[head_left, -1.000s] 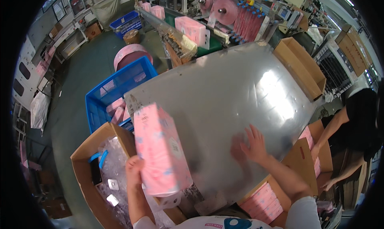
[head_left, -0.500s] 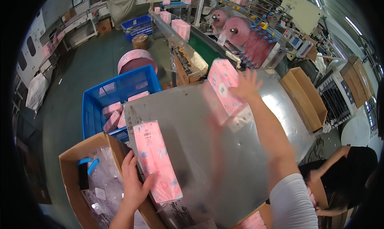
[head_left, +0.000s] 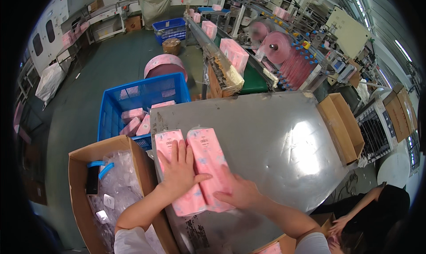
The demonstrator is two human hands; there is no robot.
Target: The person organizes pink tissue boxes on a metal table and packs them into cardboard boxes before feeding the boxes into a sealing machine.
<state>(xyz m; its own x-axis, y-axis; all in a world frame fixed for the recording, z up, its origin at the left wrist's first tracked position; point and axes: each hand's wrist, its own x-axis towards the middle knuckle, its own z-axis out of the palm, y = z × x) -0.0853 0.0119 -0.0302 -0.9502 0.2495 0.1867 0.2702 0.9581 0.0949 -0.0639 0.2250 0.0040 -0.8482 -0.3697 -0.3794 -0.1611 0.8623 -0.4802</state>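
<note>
Two long pink tissue packs with blue flower prints lie side by side near the left edge of the metal table (head_left: 266,134). On the left tissue pack (head_left: 188,200) my left hand (head_left: 179,169) rests flat, fingers spread, its thumb reaching over to the other pack. My right hand (head_left: 239,192) holds the right tissue pack (head_left: 206,149) by its right side, its thumb on top and some fingertips hidden. The packs almost touch, with a narrow gap between them.
A blue crate (head_left: 108,107) with several pink packs stands left of the table. Nearer, a cardboard box (head_left: 75,200) holds clear plastic bags. Beyond the table, a green conveyor (head_left: 254,81) carries pink packs. An open carton (head_left: 341,125) stands right; a co-worker's hand (head_left: 339,225) shows lower right.
My right hand has brought the second tissue pack from the table's far side to beside the first. My left hand has moved onto the first pack. The view has shifted.
</note>
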